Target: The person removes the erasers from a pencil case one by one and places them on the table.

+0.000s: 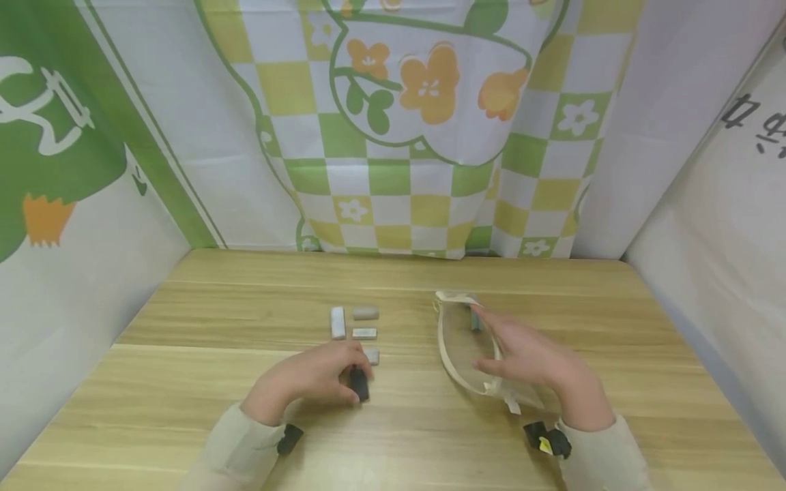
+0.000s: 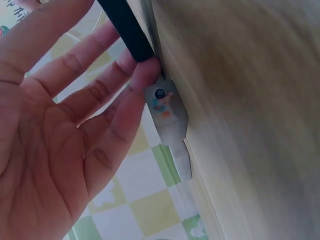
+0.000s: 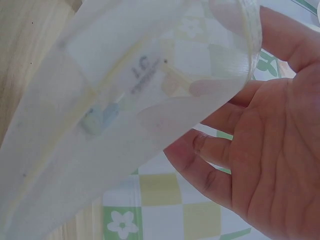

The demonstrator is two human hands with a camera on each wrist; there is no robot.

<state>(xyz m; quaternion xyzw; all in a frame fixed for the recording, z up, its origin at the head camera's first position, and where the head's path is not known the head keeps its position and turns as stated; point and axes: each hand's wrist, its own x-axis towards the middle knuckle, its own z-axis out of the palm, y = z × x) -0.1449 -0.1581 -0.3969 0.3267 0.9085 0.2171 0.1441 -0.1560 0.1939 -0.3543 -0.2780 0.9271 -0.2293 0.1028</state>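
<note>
In the head view my left hand (image 1: 325, 372) pinches a small black block (image 1: 359, 384) by its ends, between thumb and fingertips, low over the table. Close beyond those fingers lies a small pale block (image 1: 372, 356), partly covered by them. To the right, my right hand (image 1: 531, 348) grips a translucent mesh pouch (image 1: 457, 341) with cream edging, thumb and fingers spread along its side. Through the mesh in the right wrist view shows a small green-and-blue block (image 3: 100, 119). The left wrist view shows a whitish block (image 2: 167, 112) with a printed picture, beside the left fingertips.
Just beyond the left hand lie a white block (image 1: 338, 322), a greyish rounded block (image 1: 366, 313) and a thin pale block (image 1: 365, 333). A checked, flowered curtain (image 1: 393, 170) hangs at the back edge of the wooden table (image 1: 245, 286).
</note>
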